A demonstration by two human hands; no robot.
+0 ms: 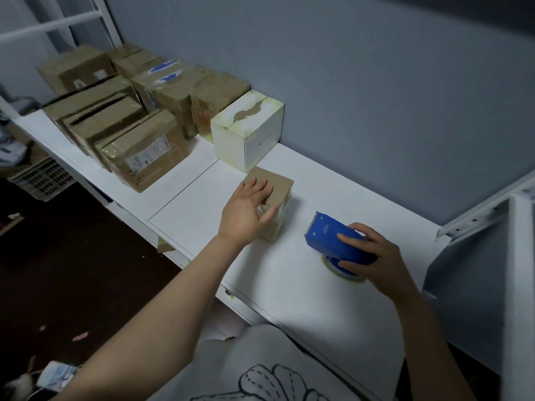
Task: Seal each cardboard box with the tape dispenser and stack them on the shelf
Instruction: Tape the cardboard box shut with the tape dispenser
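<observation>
We take the small cardboard box (279, 188) as the reference for all positions.

1. Nearest the camera, below the reference box, a grey shirt (246, 360) with a line drawing fills the lower edge of the view.
2. The white tabletop (289, 299) carries every item listed here.
3. To the right of the reference box and nearer to us, the right hand (379, 256) holds the blue tape dispenser (324, 238). The grip is closed around the dispenser body: fingers curl over its top, thumb on its near side. The toothed end points toward the reference box without touching it. The tape roll (344, 274) under the dispenser sits at the tabletop.
4. The left hand (246, 209) lies on the reference box. The grip is wide: straight fingers rest on the top face and the thumb lies across the near face.
5. The reference box stands upright, its near face glossy with tape.
6. Just behind the reference box stands a white box (249, 131) with a torn top. We cannot tell whether the two touch.
7. Farther left of the reference box, a group of brown boxes (115, 120) stands in rows.
8. Behind all of these runs a grey wall (376, 96).
</observation>
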